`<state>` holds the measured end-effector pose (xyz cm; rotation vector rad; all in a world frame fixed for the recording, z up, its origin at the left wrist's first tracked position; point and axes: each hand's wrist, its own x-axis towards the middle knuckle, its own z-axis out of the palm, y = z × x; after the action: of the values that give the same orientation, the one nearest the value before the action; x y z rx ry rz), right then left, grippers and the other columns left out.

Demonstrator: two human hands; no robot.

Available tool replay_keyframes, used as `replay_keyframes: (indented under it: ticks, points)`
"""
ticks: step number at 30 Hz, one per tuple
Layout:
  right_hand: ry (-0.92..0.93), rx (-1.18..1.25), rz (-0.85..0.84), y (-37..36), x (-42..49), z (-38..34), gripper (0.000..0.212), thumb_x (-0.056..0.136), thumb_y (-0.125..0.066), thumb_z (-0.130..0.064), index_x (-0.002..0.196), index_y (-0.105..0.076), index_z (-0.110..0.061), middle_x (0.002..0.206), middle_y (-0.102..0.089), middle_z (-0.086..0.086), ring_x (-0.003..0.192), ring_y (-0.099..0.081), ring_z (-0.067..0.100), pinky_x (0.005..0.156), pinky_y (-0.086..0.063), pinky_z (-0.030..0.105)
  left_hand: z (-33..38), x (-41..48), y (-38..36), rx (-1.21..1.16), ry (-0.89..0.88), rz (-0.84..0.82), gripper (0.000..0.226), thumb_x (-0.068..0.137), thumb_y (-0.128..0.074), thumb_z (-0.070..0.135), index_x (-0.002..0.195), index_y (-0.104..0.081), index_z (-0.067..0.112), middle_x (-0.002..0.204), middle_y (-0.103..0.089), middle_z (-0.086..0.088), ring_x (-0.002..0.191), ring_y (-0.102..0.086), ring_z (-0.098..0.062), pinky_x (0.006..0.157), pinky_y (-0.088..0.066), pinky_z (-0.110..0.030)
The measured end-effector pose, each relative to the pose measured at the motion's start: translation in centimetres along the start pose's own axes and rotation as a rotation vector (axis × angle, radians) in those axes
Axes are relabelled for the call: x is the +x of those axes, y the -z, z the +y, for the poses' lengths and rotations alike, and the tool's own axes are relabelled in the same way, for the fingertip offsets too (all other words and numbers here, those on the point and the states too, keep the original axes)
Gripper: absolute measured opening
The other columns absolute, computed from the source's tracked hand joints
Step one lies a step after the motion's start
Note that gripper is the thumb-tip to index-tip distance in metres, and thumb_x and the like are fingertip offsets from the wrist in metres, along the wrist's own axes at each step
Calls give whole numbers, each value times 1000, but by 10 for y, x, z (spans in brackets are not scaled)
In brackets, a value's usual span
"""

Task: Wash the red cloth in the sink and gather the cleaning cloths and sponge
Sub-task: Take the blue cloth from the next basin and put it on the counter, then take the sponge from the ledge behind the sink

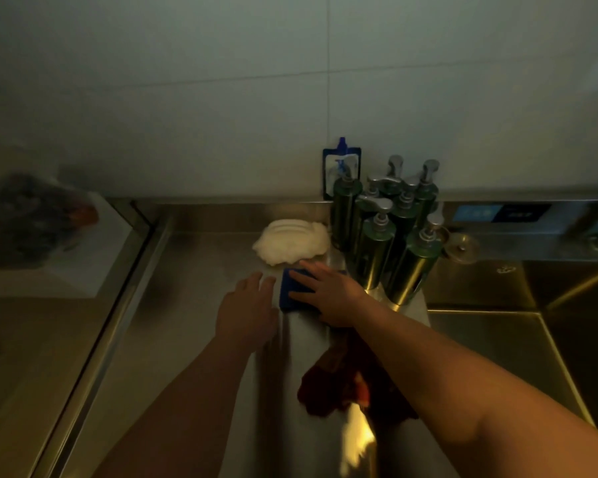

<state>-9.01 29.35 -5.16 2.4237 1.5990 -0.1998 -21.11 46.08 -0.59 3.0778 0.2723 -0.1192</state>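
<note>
A blue sponge [288,294] lies on the steel counter [187,288]. My right hand [328,293] rests on top of it with fingers spread across it. My left hand [247,310] is flat and open just left of the sponge, its fingertips near the sponge's edge. A white cloth [292,243] sits bunched just behind the sponge. The red cloth [342,384] lies crumpled on the counter nearer to me, partly hidden under my right forearm. The sink [497,339] is to the right.
Several green pump bottles [387,236] stand close to the right of the sponge, with a blue refill pouch [341,167] against the wall. A bag of dark items [32,219] sits on a white board at left. A metal drain plug [461,247] lies behind the sink.
</note>
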Motion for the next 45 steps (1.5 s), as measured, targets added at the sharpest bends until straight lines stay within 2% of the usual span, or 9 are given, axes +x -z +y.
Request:
replay_keyframes:
  ticks: [2, 5, 8, 11, 16, 23, 29, 40, 45]
  points:
    - [-24, 89, 30, 0, -8, -3, 56, 97, -46, -30, 151, -30, -33, 165, -2, 4, 150, 7, 29, 121, -8, 46, 2, 3, 2, -18, -45, 17, 54, 87, -56, 39, 137, -40, 24, 141, -42, -2, 123, -46, -24, 90, -46, -40]
    - [-142, 324, 74, 10, -31, -13, 47, 99, -46, -28, 145, -41, -30, 163, -16, 8, 148, -14, 30, 114, -29, 45, 11, 5, 8, -32, -133, 24, 37, 89, -53, 39, 122, -52, 22, 120, -53, -2, 104, -56, -23, 77, -51, -39]
    - [-194, 451, 149, 19, -62, -25, 42, 92, -51, -24, 134, -50, -21, 142, -41, 14, 116, -53, 36, 88, -50, 46, 29, 2, 18, 9, -296, 60, 23, 87, -49, 39, 93, -60, 20, 95, -60, -3, 79, -62, -25, 58, -51, -37]
    - [-267, 413, 150, 22, -96, -32, 40, 83, -59, -21, 121, -51, -15, 126, -48, 14, 95, -60, 37, 70, -52, 45, 57, -3, 25, 77, -498, 99, 28, 85, -45, 40, 81, -61, 18, 80, -59, -6, 62, -61, -28, 47, -44, -34]
    - [-459, 400, 220, 20, -162, -38, 36, 88, -53, -29, 120, -52, -14, 121, -51, 13, 92, -60, 35, 69, -53, 44, 112, -19, 41, 79, -572, 84, 28, 95, -39, 43, 104, -58, 23, 104, -59, -1, 89, -62, -23, 59, -34, -33]
    - [-780, 439, 306, 6, -277, -17, 38, 93, -47, -40, 121, -53, -15, 118, -51, 10, 101, -57, 29, 79, -50, 40, 206, -33, 50, 57, -750, 31, 28, 95, -37, 43, 107, -56, 26, 106, -59, 1, 87, -62, -22, 68, -49, -36]
    - [-1110, 584, 453, -26, -388, 29, 43, 91, -52, -49, 128, -51, -28, 130, -49, 0, 115, -54, 20, 92, -50, 37, 314, -36, 45, 36, -699, 25, 34, 93, -42, 47, 120, -49, 29, 118, -55, 3, 95, -63, -22, 72, -51, -36]
    - [-1225, 661, 486, -66, -568, 132, 45, 88, -56, -51, 128, -53, -28, 127, -50, 0, 116, -53, 21, 98, -47, 40, 526, -37, 27, 26, -630, -15, 40, 94, -40, 50, 124, -44, 24, 125, -51, -4, 105, -59, -24, 81, -49, -38]
    - [-1266, 660, 511, -80, -610, 187, 48, 87, -56, -53, 129, -50, -31, 127, -50, -2, 115, -54, 18, 97, -47, 37, 594, -14, 26, -2, -669, -2, 37, 93, -42, 51, 121, -44, 26, 118, -50, -1, 102, -59, -22, 73, -47, -35]
